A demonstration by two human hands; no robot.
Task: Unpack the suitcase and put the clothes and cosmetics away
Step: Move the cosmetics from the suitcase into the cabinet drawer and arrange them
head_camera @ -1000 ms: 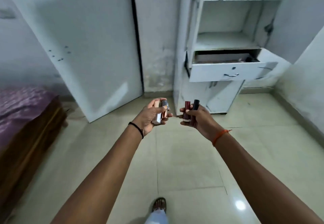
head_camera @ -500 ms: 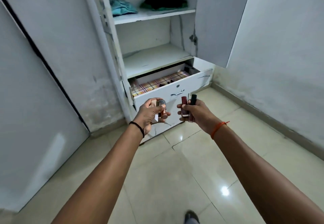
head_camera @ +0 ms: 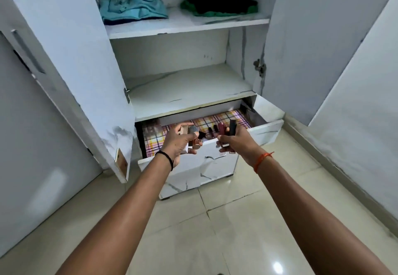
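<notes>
My left hand [head_camera: 179,143] has its fingers curled round a small bunch of cosmetics: a pale tube [head_camera: 183,130] and a silver-capped tube [head_camera: 193,129] stand up out of the grip, and a copper-coloured end shows below the fingers. My right hand [head_camera: 235,140] is clamped on two upright lipsticks, a maroon lipstick [head_camera: 221,128] and a black lipstick [head_camera: 232,126], pinched between thumb and curled fingers. Both hands hang side by side, close but apart, just above the front edge of the open drawer [head_camera: 267,130].

The drawer is lined with checked paper [head_camera: 206,122], and a few more small cosmetics [head_camera: 212,131] already lie in it between my two hands; I cannot tell what each one is. A black band [head_camera: 167,158] sits on my left wrist and an orange thread [head_camera: 261,159] on my right.

Above the drawer I see a bare lower shelf [head_camera: 185,89]. On the upper shelf [head_camera: 189,27] a folded light blue garment [head_camera: 133,8] lies to the left and a black and green garment [head_camera: 221,2] to the right, well apart. Both wardrobe doors [head_camera: 71,59] stand open over the glossy tiled floor [head_camera: 226,231].
</notes>
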